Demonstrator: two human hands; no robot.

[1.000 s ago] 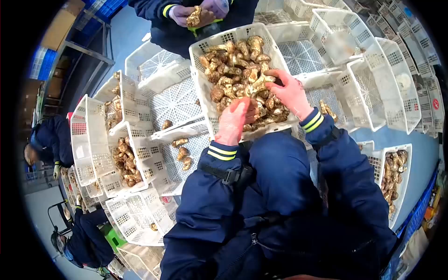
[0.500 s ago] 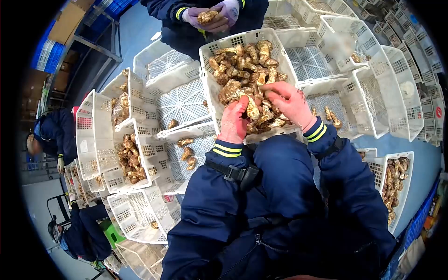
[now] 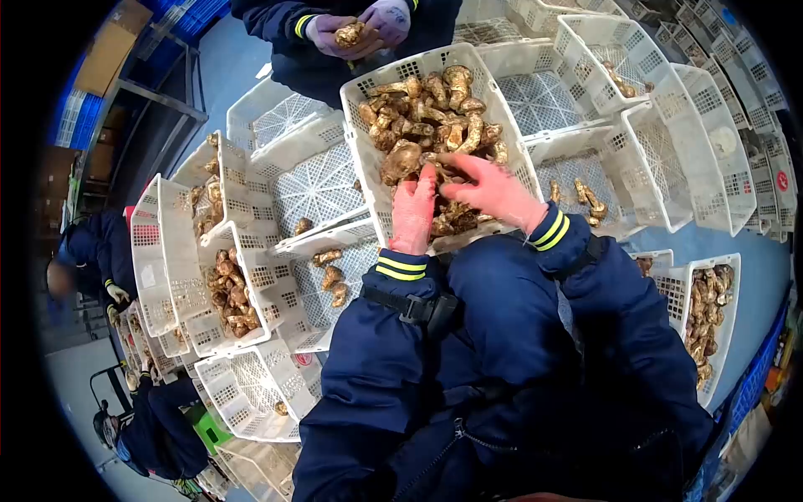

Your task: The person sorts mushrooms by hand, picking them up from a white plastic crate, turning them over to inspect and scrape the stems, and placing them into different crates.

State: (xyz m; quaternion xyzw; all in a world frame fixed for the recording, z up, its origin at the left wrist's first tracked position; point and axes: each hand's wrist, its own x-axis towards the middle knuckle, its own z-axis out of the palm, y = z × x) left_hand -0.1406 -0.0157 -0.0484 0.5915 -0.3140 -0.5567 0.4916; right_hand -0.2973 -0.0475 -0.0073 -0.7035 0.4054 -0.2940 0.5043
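Both my hands wear pink gloves and reach into a white perforated crate (image 3: 361, 171) heaped with brown, soil-marked mushrooms (image 3: 435, 105) with thick stems. My left hand (image 3: 412, 216) is closed at the crate's near left, its fingertips at a mushroom mostly hidden by the fingers. From the right, my right hand (image 3: 495, 194) stretches across the pile, with index finger and thumb apart. Its fingertips come close to those of my left hand, over the mushrooms. A large mushroom cap (image 3: 401, 159) lies just beyond my left fingertips.
Opposite, a co-worker's gloved hands (image 3: 386, 25) hold a mushroom (image 3: 350, 34). White crates surround me: one at left (image 3: 326, 188), one at right (image 3: 615, 159) with a few mushrooms, and a fuller one (image 3: 719, 335) at lower right. Other people (image 3: 163, 427) work at far left.
My right hand has moved left, toward my left hand. The pale-stemmed mushroom at my left fingers is now out of sight. The view has shifted slightly.
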